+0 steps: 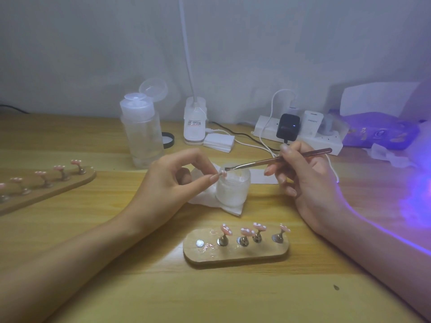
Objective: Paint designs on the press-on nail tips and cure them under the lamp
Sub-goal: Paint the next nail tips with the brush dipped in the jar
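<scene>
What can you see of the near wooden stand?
The stand is a flat wooden board with rounded ends, lying on the table at the near middle. Four metal pegs stand in a row along it, each topped by a pink tip with white dots. Its left end holds a bare metal disc, with glossy smears beside it. Nothing else touches it.

Head view: forward and down across the table [210, 299] toward the wall [93, 43].
Nearness: close over left hand [172, 183] and right hand [310, 183].
</scene>
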Demonstrator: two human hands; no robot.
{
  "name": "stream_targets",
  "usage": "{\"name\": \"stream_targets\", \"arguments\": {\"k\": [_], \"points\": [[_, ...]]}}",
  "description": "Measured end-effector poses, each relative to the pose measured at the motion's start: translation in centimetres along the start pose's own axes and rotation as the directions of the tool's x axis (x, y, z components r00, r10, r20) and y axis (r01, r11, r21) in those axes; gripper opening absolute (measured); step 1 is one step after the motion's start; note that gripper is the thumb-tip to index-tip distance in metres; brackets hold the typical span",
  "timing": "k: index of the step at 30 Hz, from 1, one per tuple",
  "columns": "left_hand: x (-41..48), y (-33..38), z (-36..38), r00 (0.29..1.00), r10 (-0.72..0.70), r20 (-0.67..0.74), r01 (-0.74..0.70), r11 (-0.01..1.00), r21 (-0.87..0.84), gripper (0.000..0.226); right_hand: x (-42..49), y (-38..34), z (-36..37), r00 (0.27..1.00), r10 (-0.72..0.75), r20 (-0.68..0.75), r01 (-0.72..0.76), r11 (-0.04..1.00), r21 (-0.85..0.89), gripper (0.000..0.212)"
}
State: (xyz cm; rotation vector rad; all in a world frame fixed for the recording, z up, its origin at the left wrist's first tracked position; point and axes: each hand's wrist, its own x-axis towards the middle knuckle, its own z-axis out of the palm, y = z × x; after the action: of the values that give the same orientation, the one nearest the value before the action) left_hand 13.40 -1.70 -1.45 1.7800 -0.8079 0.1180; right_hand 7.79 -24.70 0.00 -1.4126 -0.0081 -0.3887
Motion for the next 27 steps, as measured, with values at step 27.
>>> {"name": "stream_targets", "arguments": {"k": [27], "points": [[0.02,0.60,0.22,1.000,-0.007,0.004,0.007,1.000,0.016,0.015,-0.13,-0.12,0.05,1.000,-0.001,0.022,0.001,1.000,0.021,0.024]]}}
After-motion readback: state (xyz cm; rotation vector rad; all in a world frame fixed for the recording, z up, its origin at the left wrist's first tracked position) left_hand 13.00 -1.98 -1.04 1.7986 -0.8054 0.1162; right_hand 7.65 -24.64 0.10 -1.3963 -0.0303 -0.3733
